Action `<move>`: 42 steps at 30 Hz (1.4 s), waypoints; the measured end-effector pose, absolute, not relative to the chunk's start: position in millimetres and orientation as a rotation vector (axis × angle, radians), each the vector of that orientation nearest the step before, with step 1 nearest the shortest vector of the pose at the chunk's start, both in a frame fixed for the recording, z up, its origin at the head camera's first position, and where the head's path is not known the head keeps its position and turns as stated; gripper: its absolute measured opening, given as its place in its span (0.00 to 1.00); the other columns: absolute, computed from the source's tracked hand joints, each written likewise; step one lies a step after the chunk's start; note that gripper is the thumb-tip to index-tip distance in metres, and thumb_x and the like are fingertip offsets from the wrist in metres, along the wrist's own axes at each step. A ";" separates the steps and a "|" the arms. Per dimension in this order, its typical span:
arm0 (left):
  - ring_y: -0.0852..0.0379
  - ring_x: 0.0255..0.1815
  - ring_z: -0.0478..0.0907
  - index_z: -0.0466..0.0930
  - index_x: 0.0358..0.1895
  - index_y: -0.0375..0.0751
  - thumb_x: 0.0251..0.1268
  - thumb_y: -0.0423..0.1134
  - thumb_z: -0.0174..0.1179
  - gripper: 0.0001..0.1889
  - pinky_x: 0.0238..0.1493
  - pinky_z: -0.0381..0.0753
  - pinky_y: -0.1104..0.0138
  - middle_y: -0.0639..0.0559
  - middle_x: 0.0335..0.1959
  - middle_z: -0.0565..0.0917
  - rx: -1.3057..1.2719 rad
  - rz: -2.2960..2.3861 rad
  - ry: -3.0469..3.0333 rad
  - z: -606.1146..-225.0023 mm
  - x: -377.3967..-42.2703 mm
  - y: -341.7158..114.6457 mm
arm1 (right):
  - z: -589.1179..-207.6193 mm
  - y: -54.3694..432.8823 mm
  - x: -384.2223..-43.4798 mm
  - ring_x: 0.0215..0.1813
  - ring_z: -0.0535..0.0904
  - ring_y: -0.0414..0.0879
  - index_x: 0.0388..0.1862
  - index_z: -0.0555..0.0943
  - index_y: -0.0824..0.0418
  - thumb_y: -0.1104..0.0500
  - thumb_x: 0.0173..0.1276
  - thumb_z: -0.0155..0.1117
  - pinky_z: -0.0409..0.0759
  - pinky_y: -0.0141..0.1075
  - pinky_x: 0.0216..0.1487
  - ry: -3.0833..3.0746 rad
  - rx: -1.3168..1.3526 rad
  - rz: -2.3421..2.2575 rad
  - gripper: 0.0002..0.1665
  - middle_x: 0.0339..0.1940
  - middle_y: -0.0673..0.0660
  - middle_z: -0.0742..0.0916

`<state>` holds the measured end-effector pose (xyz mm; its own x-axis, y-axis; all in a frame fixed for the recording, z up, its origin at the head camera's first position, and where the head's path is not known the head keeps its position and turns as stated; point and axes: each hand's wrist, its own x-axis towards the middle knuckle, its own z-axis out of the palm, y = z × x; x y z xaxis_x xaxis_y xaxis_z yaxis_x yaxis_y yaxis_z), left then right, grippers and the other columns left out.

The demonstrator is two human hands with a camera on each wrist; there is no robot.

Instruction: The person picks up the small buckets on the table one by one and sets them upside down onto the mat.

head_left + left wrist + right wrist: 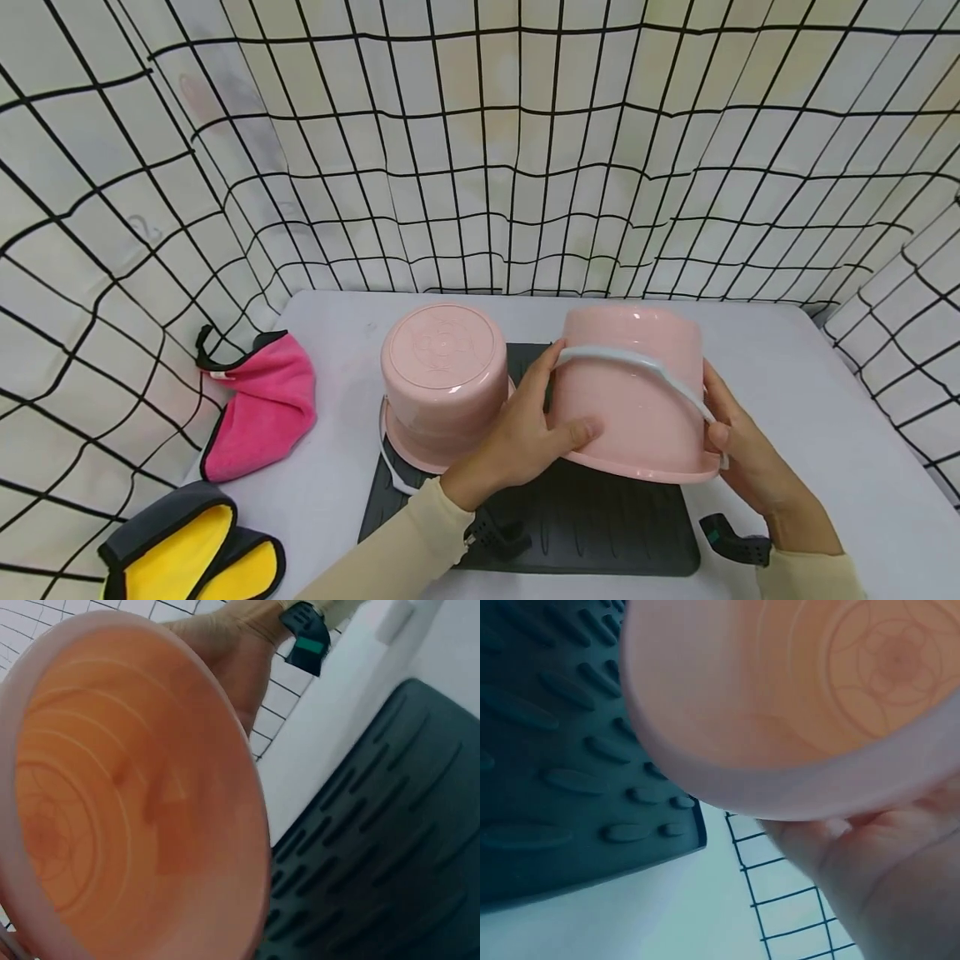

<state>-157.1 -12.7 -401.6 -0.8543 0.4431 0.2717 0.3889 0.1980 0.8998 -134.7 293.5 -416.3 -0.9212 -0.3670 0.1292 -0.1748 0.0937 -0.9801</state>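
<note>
A pink bucket [633, 392] is held bottom up and slightly tilted, its rim over the dark ribbed mat [585, 533]. My left hand [532, 425] grips its left side, thumb across the front wall. On the right side, my right hand [750, 442] holds the bucket near the rim, by the end of its pale handle [637, 360]. The bucket's inside [127, 787] looks orange in the left wrist view, with rings around the base. A second pink bucket [446, 383] stands upside down on the mat's left part, its handle lying at the left.
A pink cloth item with dark trim [262, 408] lies at the left, beside the black wire grid. In front of it are folded yellow-and-dark cloth pieces [180, 542]. The grid [517, 167] surrounds the back and sides of the white table [787, 367].
</note>
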 end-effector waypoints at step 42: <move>0.49 0.87 0.34 0.28 0.86 0.48 0.61 0.55 0.74 0.65 0.81 0.45 0.40 0.51 0.88 0.38 0.975 1.361 2.796 -464.1 -159.7 -9.7 | -453.0 269.4 -149.2 0.76 0.63 0.39 0.87 0.37 0.38 0.67 0.47 0.88 0.62 0.75 0.67 2.631 -0.603 -1.708 0.85 0.82 0.52 0.60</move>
